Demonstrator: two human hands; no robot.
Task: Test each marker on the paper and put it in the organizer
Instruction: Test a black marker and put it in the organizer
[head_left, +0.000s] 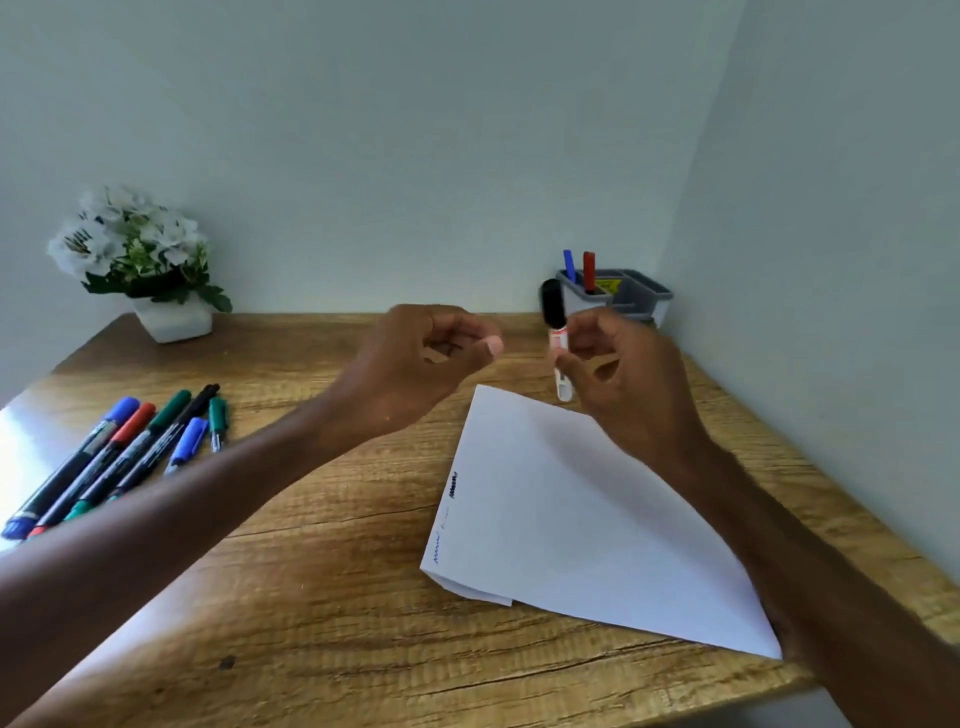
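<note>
Organizer: a grey organizer (640, 291) with several compartments stands at the far right corner of the desk (311, 597), close to both walls.
Organizer contents: a blue marker (569, 265) and a red marker (588, 270) stand upright side by side at its left end. A yellow label shows behind them (what the other compartments hold cannot be told from this angle).
Black marker: the black marker (554, 307) is capped and white-bodied. It is held upright in the air over the paper's far corner, in front of the organizer and apart from it.
Right hand: the right hand (623, 379) has its grip clamped on the black marker's barrel, below the cap.
Left hand: the left hand (415, 358) is raised beside the marker without touching it. Its grip is drawn together, fingers curled in and thumb out, holding nothing.
Paper: the white paper (571, 519) lies slanted on the desk, its near left corner folded. A black scribble (453, 486) and a fainter blue scribble (436, 551) sit along the left edge.
Loose markers: six loose markers (130, 447) lie together at the desk's left, partly behind the left forearm.
Flower pot: a white flower pot (174, 319) stands at the far left corner.
</note>
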